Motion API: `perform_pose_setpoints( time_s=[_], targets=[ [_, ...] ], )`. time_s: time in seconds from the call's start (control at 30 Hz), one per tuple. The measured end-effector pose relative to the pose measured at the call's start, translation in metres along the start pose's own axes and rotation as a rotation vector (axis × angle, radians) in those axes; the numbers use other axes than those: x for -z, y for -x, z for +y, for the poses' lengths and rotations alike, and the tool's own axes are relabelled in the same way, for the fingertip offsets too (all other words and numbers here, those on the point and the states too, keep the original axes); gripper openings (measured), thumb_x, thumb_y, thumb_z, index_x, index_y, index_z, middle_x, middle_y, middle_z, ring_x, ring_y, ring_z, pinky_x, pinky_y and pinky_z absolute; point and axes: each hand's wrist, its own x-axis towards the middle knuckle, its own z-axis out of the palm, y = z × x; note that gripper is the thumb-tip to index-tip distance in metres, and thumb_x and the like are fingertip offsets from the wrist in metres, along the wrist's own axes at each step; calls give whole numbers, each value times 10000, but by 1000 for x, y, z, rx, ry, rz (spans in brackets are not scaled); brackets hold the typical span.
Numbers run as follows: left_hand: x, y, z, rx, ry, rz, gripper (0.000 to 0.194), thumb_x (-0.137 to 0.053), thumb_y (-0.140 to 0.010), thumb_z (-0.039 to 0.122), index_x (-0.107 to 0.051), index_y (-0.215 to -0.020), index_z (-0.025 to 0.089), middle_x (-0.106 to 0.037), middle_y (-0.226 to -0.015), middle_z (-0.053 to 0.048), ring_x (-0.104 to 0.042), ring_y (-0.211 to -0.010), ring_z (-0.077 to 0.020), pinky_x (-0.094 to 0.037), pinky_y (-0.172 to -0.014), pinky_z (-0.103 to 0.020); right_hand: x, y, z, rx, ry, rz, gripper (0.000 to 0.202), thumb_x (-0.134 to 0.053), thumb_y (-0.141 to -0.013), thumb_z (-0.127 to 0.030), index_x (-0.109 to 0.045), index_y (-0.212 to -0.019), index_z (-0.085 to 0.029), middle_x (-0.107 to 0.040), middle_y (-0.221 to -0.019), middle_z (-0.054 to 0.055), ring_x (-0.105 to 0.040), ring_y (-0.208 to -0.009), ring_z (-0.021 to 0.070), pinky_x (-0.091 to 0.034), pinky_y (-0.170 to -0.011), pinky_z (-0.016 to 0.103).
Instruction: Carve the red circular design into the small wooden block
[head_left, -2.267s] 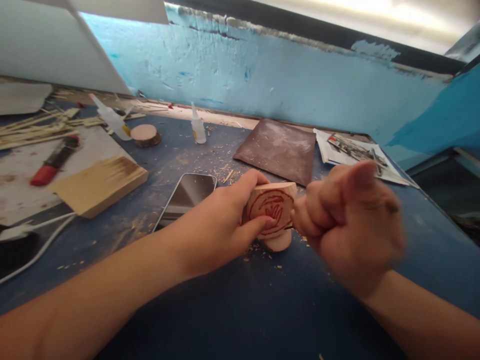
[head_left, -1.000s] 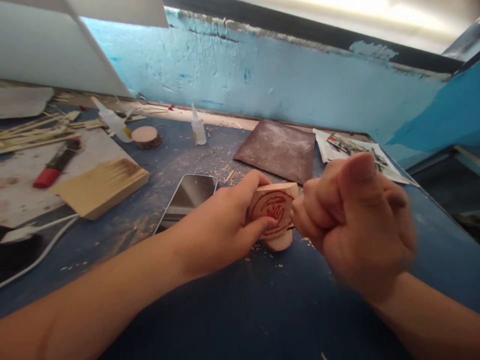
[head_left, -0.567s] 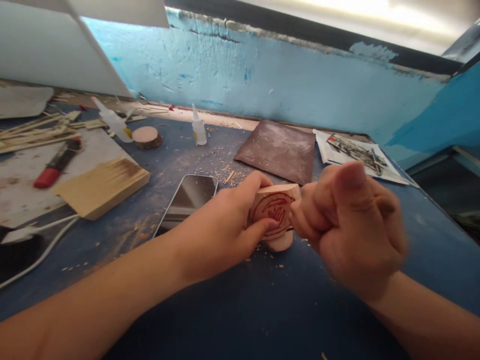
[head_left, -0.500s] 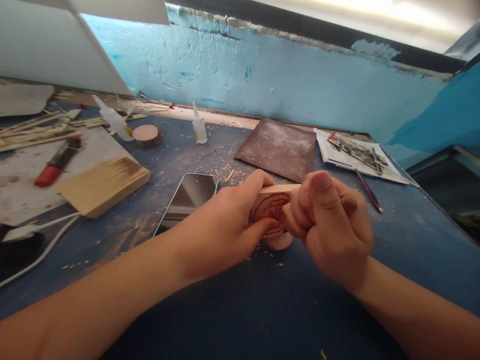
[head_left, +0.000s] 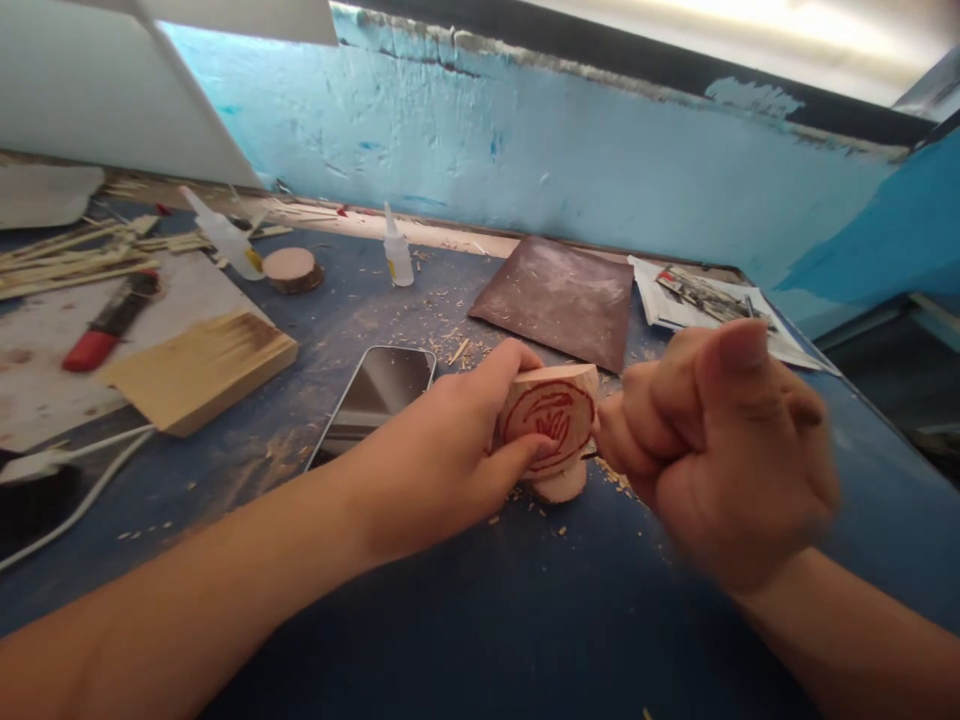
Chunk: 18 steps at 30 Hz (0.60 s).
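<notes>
Wooden piece (head_left: 559,410) tight in left hand (head_left: 450,440)

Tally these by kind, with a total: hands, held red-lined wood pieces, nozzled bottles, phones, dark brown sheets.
Hands: 2 (left hand, right hand)
Held red-lined wood piece: 1
Nozzled bottles: 2 (pink-tipped bottle, pale-tipped bottle)
Phone: 1
Dark brown sheet: 1
Total: 7

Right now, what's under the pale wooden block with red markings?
Below the wooden block in your left hand, part of a rounded, pale wooden piece shows; the rest, and any contact, is covered.
</notes>
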Motion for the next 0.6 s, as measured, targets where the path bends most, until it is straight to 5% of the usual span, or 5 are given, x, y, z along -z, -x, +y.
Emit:
perform_pose_setpoints(
  time_s=[0.17, 0.4, 0.6],
  targets=[
    [5, -3, -6, 33, 21, -4, 281, -731, -936, 275, -599, -1182, 257, -769, -946, 6, -760, -855, -226, -572, -685, -311, 5, -6, -4, -37, -23, 84, 693, -719, -1033, -532, -336, -557, -205, -206, -506, -84, -140, -386, 50, -173, -334, 238],
    [8, -6, -10, 70, 91, -29, 320, -735, -937, 329, -578, -1206, 259, -766, -982, -12, -760, -905, -246, -612, -724, -329, 11, -4, 6, -88, -54, -29, 667, -732, -1029, -522, -353, -580, -206, -213, -518, -86, -172, -400, 53, -184, -353, 232],
    [9, -6, -9, 52, 84, -37, 303, -737, -946, 325, -584, -1195, 248, -765, -999, -26, -756, -911, -245, -610, -722, -326, 4, -6, 10, -42, -68, 27, 637, -674, -1077, -474, -375, -579, -213, -248, -523, -74, -215, -398, 69, -217, -355, 250]
  ],
)
